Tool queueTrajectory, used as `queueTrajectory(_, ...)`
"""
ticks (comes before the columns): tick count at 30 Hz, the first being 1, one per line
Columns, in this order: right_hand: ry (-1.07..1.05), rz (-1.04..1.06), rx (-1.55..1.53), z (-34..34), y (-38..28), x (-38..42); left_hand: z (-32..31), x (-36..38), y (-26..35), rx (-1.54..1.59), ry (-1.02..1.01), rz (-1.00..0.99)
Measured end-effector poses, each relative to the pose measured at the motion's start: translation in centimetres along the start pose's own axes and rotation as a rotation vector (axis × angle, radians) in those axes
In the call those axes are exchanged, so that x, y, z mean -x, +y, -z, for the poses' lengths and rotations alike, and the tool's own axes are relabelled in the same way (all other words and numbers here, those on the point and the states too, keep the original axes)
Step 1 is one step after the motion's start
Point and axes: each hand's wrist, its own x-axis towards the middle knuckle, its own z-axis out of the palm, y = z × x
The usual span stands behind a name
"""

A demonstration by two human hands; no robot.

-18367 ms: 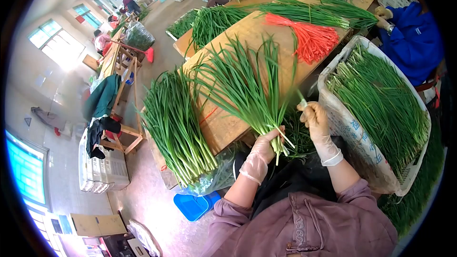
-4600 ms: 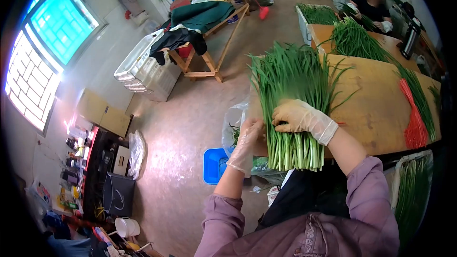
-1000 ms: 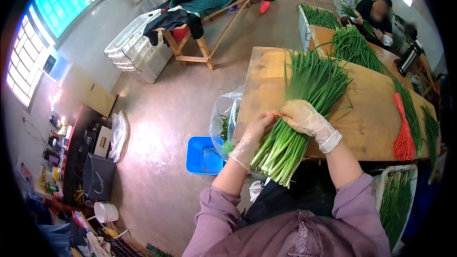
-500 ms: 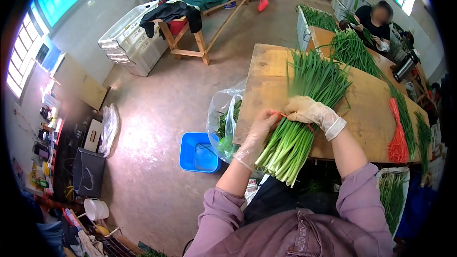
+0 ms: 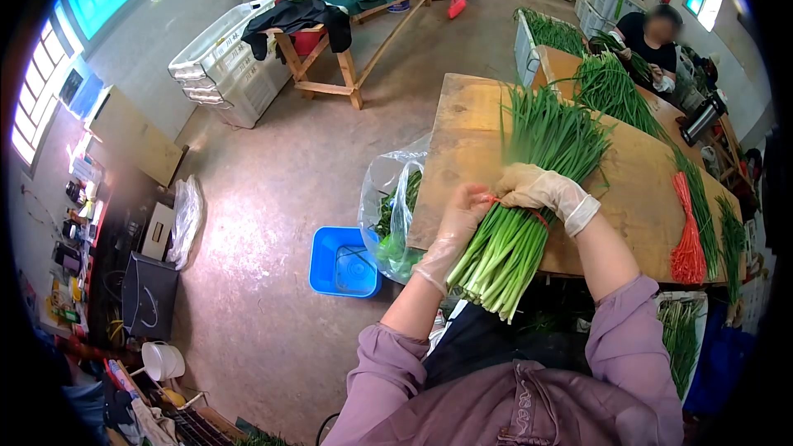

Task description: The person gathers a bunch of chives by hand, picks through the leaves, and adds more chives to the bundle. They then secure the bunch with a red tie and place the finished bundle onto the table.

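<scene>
Lying across the near edge of the counter (image 5: 462,157), the bunch of green onions (image 5: 520,198) has its pale stalk ends poking out over the edge toward the person and its leafy tops fanned out on the wood. A thin red tie (image 5: 512,205) runs around the stalks right where both hands meet.

Around it: a clear plastic bag (image 5: 395,206) of green scraps hangs off the counter's left edge, with a blue bin (image 5: 343,263) on the floor just below. A pile of red ties (image 5: 687,235) sits well off to the right, and more greens run along the far side of the counter. Nothing sits between the hands and the bunch.

The gloved right hand (image 5: 533,188) is curled over the top of the bunch, pressing it down at the tie. The gloved left hand (image 5: 469,202) is at the left side of the stalks, fingers pinched together on the end of the tie.

Compared with half a second ago, barely anything has changed: same grip, bunch in the same spot, hands maybe a touch closer together.
</scene>
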Motion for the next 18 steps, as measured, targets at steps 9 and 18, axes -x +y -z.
queueTrajectory(9, -0.018, -0.087, 0.000, -0.2, -0.3, -0.2, -0.8, 1.0, 2.1, -0.197, -0.013, -0.063)
queueTrajectory(18, 0.269, 0.005, -0.470, 0.3, 0.0, 3.8, -1.9, 0.2, 8.5, -1.387, -0.262, -0.909)
